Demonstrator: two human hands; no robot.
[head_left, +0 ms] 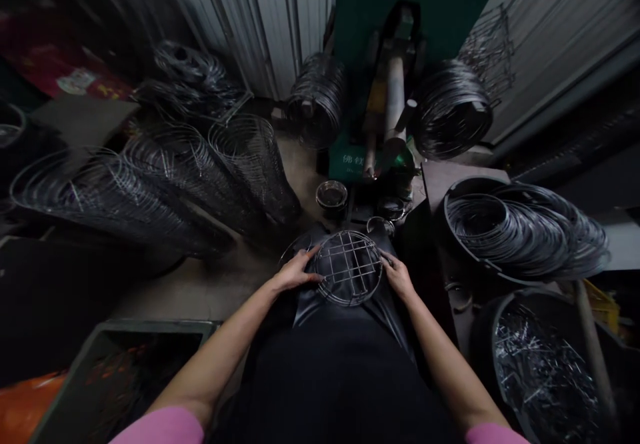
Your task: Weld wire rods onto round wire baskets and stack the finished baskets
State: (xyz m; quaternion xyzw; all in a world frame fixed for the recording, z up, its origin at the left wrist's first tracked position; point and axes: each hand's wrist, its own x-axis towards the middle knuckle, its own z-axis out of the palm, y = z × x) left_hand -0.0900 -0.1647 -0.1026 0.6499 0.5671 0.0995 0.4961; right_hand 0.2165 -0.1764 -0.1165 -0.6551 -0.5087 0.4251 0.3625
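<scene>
A round wire rack (350, 268) with a crossed grid of thin rods lies above my lap, over the dark apron (345, 364). At its left rim, my left hand (299, 271) grips with the thumb on the near side and the fingers further up. My right hand (397, 272) holds the opposite rim, its fingertips against the wire. More than one ring shows at the edge, so racks may be stacked; I cannot tell how many. Just beyond stands a green machine (345, 161) with a metal rod arm (395, 97).
Tall stacks of wire rings (255, 164) stand on the left. Wire coils (315, 101) hang beside the machine. At right, a tub of wire rings (520, 231) sits above a bucket of short rods (545, 364). A green crate (95, 341) is at lower left.
</scene>
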